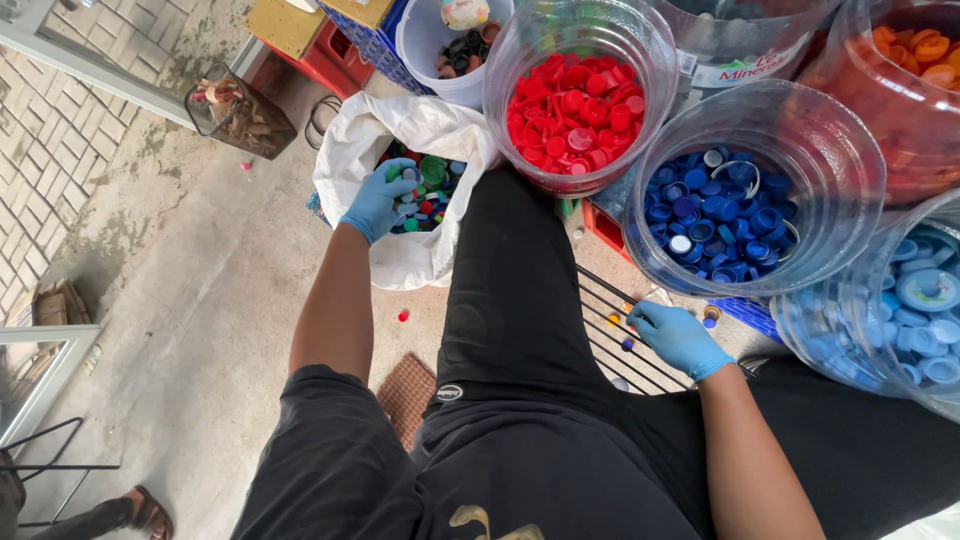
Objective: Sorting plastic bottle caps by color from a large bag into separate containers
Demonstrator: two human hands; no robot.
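Observation:
My left hand (377, 200), in a blue glove, reaches into a white sack (400, 255) full of mixed coloured bottle caps (428, 190) and seems to hold a green one. My right hand (678, 338), also gloved in blue, rests low beside my black-trousered leg (510, 300), fingers curled near a few loose caps (712, 316) on a black wire rack (625, 345). Whether it holds a cap is unclear. Clear tubs stand ahead: one of red caps (575, 110), one of dark blue caps (715, 215), one of light blue caps (915, 315).
A tub of orange caps (915, 50) sits at the far right, and a white bucket (440, 60) with dark caps at the back. A stray red cap (403, 315) lies on the concrete floor. Another person's sandalled foot (148, 515) shows at the lower left.

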